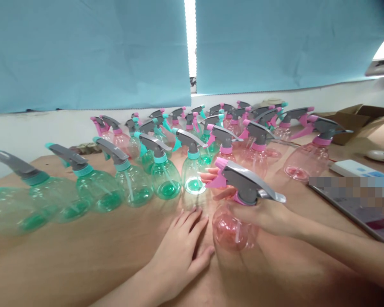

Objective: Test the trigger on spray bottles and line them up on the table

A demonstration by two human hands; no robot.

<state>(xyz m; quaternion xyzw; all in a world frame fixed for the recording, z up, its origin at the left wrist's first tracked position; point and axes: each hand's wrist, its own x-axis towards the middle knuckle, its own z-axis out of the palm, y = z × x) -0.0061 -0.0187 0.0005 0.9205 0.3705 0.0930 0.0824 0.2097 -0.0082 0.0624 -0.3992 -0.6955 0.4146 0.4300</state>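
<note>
A clear pink spray bottle (233, 232) with a grey spray head and pink trigger is in front of me, slightly tilted. My right hand (264, 216) is closed around its neck from behind, fingers showing near the trigger. The grip is partly hidden by the bottle. My left hand (182, 245) lies palm down on the wooden table (92, 260), fingers stretched out, just left of the pink bottle and holding nothing. Beyond my fingertips stands a green spray bottle (194, 170), with another green spray bottle (165, 177) beside it.
Several green spray bottles run leftward in a row, including a near one (110, 194). Pink and green ones crowd the back, with a pink bottle (307, 160) at right. A tablet-like device (348, 209), a white box (355, 167) and an open carton (355, 123) lie right.
</note>
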